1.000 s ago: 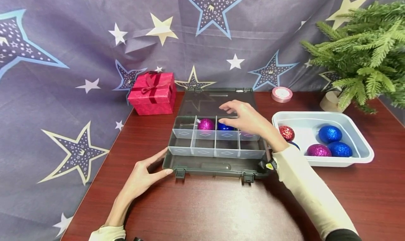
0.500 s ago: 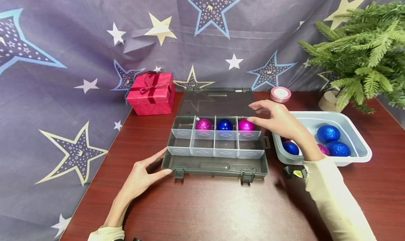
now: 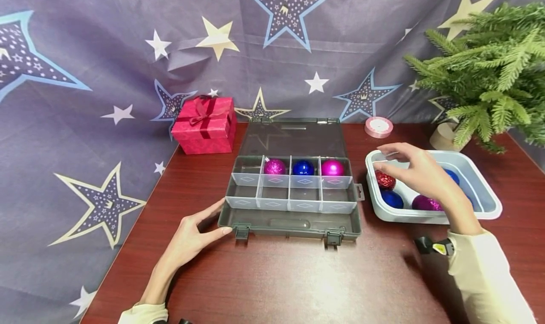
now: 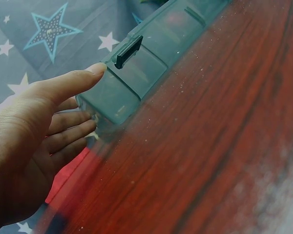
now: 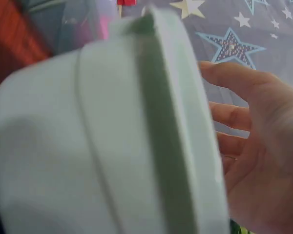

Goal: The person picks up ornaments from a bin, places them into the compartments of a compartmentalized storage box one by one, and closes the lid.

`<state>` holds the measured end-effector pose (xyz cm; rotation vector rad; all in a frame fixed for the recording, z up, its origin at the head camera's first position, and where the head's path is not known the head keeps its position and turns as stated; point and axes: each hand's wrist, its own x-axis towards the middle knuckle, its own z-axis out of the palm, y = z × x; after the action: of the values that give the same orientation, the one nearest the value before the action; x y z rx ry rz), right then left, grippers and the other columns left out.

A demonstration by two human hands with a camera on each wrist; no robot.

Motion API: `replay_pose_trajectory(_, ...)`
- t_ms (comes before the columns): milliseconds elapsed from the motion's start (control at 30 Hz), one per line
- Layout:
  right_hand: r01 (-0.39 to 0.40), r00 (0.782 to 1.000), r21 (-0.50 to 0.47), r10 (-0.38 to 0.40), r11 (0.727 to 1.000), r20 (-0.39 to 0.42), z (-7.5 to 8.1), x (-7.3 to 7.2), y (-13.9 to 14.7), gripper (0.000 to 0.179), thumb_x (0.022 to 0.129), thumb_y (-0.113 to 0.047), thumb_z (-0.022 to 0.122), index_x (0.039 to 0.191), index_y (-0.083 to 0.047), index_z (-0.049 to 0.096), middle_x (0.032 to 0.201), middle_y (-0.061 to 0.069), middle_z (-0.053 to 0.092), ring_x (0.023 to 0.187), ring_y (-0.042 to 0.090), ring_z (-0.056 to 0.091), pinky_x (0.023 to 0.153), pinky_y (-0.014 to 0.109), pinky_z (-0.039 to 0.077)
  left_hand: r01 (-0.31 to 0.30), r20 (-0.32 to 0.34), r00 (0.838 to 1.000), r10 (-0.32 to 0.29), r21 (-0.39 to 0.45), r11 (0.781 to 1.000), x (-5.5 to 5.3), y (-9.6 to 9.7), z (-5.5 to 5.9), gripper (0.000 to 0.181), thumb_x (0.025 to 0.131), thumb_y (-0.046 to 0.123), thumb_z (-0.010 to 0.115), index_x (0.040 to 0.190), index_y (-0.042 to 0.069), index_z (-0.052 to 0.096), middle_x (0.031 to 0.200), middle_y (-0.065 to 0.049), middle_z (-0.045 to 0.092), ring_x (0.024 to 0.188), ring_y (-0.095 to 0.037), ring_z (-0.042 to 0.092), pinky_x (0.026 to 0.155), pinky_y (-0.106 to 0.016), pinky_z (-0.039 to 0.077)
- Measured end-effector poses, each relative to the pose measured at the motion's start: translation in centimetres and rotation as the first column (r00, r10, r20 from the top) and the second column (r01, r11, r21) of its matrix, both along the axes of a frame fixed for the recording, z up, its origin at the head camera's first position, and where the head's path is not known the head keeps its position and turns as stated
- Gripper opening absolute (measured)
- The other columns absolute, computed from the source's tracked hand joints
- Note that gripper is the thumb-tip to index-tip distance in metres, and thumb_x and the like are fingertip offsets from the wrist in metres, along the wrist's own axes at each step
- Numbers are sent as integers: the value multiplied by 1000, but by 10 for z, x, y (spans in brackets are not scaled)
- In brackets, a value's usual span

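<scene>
A dark translucent divider case [image 3: 294, 223] stands with its lid folded back. Its far row holds a glittery magenta Christmas ball [image 3: 274, 166], a shiny blue one [image 3: 303, 168] and a pink one [image 3: 332, 168], each in its own compartment. My left hand [image 3: 191, 239] rests at the case's near left corner, thumb on the front edge by a latch [image 4: 129, 52]. Over the left part of a white tray [image 3: 494, 213] hovers my right hand [image 3: 426, 177], fingers loosely bent and holding nothing. Beneath it lie a red ball [image 3: 385, 179], a blue ball [image 3: 391, 199] and a magenta ball [image 3: 426, 202].
A red gift box [image 3: 205, 127] stands behind the case on the left. At the back right are a pink ribbon roll [image 3: 378, 126] and a small fir tree [image 3: 489, 73] on a wooden base. Star-printed cloth [image 3: 140, 125] hangs behind the table.
My right hand has moved right, from above the case's far row to above the tray, uncovering the blue and pink balls. The left hand stays at the case corner.
</scene>
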<state>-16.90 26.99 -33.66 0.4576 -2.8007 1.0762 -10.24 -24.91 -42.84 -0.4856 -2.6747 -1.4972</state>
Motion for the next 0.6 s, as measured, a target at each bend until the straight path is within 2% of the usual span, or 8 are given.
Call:
replay_pose_trajectory(167,13,1000,25,-14,1000,19,-8,4,12,48,96,-26,76,133,3,64,127,26,66,116,47,62,97,63,45,0,-6,1000,0,1,1000,0,0,0,69,86,26,88,149,31,58,134,5,68,129,-12,58,107,-20,41)
replay_pose_trajectory(400,3,999,85,-6,996,40,-21,3,21,47,97,-23,75,133,3,64,124,26,68,111,44,66,90,56,51,2,-10,1000,-2,2,1000,1,1,0,70,86,25,88,149,31,58,133,4,69,129,-13,59,107,-20,41)
replay_pose_trajectory(600,-24,996,106,15,994,88,-30,1,23,48,97,-24,74,133,5,62,122,28,68,108,46,67,92,60,51,6,-15,1000,-6,3,1000,1,0,0,69,87,25,88,149,31,58,133,4,69,129,-14,59,107,-20,41)
